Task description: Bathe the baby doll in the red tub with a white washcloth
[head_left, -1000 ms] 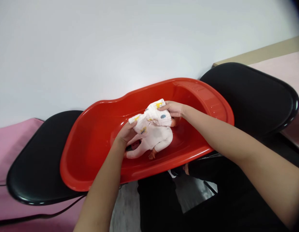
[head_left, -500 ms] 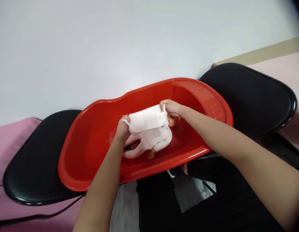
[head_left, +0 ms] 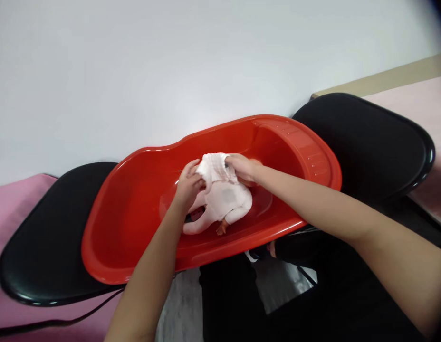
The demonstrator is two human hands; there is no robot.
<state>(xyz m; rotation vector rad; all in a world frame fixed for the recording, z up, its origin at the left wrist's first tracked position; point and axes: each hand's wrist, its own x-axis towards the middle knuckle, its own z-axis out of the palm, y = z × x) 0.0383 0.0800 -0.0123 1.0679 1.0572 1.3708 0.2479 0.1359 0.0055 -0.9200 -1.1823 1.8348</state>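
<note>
Seen from above, a person's two bare arms reached in from the bottom of the frame toward a red tub (head_left: pixel 135 223) that stretched across the middle of the picture. A doll (head_left: pixel 224 206) in a pale pink suit lay in the tub's hollow, just right of centre, its legs pointing toward the lower left and one small bare foot showing at its lower edge. Its head was hidden under the hands. A small white cloth (head_left: pixel 214 167) was bunched over the doll's upper end. The left hand (head_left: pixel 189 183) gripped the cloth's left side, fingers curled closed around the fabric. The right hand (head_left: pixel 244 168) pinched the cloth's right side, thumb and fingers closed on it, so the cloth was gathered between the two hands, which sat close together. The tub rested across two black chair seats, one (head_left: pixel 45 247) at the lower left and the other (head_left: pixel 370 142) at the right. A pale wall filled the top half of the frame. A strip of pink surface (head_left: pixel 10 204) showed at the far left edge.
</note>
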